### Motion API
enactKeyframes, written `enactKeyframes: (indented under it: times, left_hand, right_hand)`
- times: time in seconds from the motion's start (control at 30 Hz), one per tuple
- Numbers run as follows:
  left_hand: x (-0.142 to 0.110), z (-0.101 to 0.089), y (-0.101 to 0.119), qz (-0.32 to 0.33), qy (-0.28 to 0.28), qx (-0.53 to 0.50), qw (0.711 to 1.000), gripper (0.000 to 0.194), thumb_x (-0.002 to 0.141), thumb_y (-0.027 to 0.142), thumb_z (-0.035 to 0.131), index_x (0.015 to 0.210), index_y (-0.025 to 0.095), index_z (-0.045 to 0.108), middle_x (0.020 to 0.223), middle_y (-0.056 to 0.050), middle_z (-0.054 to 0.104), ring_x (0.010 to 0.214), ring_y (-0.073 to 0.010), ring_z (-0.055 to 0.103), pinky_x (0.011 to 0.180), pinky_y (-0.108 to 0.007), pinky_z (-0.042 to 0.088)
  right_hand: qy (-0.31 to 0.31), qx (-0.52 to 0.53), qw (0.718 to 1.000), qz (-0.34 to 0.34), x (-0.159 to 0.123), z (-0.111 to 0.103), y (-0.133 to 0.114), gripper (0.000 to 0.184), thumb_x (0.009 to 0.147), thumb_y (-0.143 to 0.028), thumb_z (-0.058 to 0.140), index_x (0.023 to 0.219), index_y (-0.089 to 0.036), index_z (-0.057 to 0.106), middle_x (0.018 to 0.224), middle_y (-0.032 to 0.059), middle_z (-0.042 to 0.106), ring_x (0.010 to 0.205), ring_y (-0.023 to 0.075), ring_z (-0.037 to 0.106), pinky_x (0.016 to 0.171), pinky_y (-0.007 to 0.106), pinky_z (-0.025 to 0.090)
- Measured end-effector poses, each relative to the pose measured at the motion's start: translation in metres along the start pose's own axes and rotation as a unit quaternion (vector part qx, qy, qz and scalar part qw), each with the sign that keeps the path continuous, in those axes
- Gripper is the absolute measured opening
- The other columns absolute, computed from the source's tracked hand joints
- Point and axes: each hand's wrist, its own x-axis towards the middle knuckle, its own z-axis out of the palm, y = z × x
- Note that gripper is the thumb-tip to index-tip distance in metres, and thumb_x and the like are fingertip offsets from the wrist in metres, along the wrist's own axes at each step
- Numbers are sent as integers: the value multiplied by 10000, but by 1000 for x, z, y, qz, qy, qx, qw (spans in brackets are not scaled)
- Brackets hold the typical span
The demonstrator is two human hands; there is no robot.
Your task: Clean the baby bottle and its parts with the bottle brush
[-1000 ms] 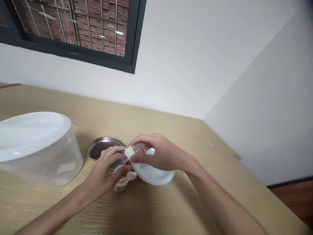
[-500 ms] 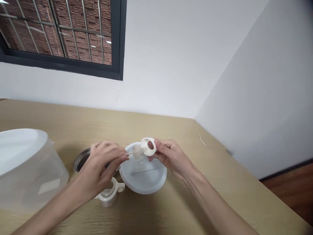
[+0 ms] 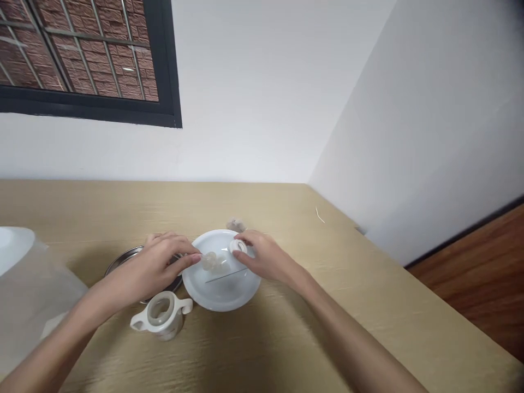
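Note:
My left hand (image 3: 167, 259) is closed in a pinch, its fingertips at a translucent, soft-looking nipple (image 3: 210, 261) over a white plate (image 3: 221, 301). A small white screw ring (image 3: 238, 246) sits between the thumb and fingers of my right hand (image 3: 260, 254), low over the plate's right side. Blur hides whether the nipple and ring are joined. A thin dark rod (image 3: 226, 275) lies across the plate. Below my left hand stands a white two-handled cup (image 3: 166, 322), open at the top. Partly hidden under that hand is a round metal dish (image 3: 123, 258).
A large translucent tub (image 3: 36, 295) stands at the left. Behind the plate lies a small greyish clump (image 3: 235, 224). A thin white strip (image 3: 320, 215) rests near the wooden table's (image 3: 270, 207) right edge. Walls and a barred window (image 3: 82, 49) rise beyond.
The view has swung right. Both hands have lowered toward the plate, and the white ring has turned in my right hand. The two-handled cup is now less covered by my left arm.

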Motion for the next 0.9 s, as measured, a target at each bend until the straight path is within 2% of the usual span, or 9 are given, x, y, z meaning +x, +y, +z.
enactKeyframes:
  times: [0.2,0.3,0.37,0.43,0.47,0.6,0.7,0.77,0.9]
  left_hand:
    - [12,-5,0,-4,-22,-9,1000,253,977,464,578,1023,313,775,1001,-12,767,1024,-252,650,872,-321,474]
    - [17,-6,2,-10,-36,-11,999,259,992,471,550,1027,322,759,1014,-4,763,1035,-251,644,865,-317,474]
    - [20,-6,2,-4,-40,-10,999,268,1004,472,532,1014,314,749,999,-3,760,1034,-250,644,867,-319,471]
    - [23,-6,2,12,-41,-15,999,275,1010,459,527,991,294,746,969,-8,755,1019,-248,645,863,-323,468]
    - [24,-6,1,19,-41,-23,999,276,1012,450,527,982,284,745,966,-11,752,1010,-245,646,860,-325,468]
    - [31,-8,3,24,-48,-76,996,305,1021,446,519,938,257,744,961,-16,741,917,-216,651,818,-318,483]
    - [35,-10,6,31,-55,-112,992,328,1026,444,516,928,244,757,919,-22,736,853,-204,649,776,-308,493]
    - [37,-12,8,33,-54,-139,988,325,1026,434,522,935,240,765,914,-20,733,840,-196,643,760,-298,487]
    - [39,-12,9,38,-50,-205,977,358,1034,434,513,890,213,755,920,-33,717,834,-188,628,736,-286,470]
  right_hand:
    - [-85,-162,983,-25,9,12,0,257,890,-215,644,1131,-172,722,1230,153,613,1199,316,539,1037,520,409]
    - [-107,-188,976,-32,13,5,-5,285,877,-175,633,1150,-185,712,1194,146,635,1205,326,533,1051,569,381]
    - [-105,-180,977,-46,14,-5,-13,396,893,-156,601,1280,-225,651,1269,122,627,1272,297,506,1093,560,357]
    - [-96,-155,981,-69,14,-16,-25,530,902,-158,604,1416,-274,541,1414,79,574,1369,231,451,1153,483,332]
    - [-95,-133,983,-79,14,-20,-31,533,913,-228,640,1431,-285,525,1452,66,557,1373,214,459,1145,445,359]
    - [-83,-21,995,-57,15,-18,-47,597,785,-496,817,1316,-282,646,1323,53,657,1248,251,567,1058,444,446]
    - [-54,66,996,-37,20,-8,-45,448,736,-466,865,1123,-271,751,1095,27,727,1022,207,656,908,376,516]
    - [-38,137,989,-49,22,-3,-41,399,704,-405,896,1049,-249,769,1028,23,737,951,187,665,868,354,531]
    - [-27,269,961,-52,24,-2,-37,505,638,-348,940,1092,-222,758,1021,43,770,977,209,704,911,388,561]
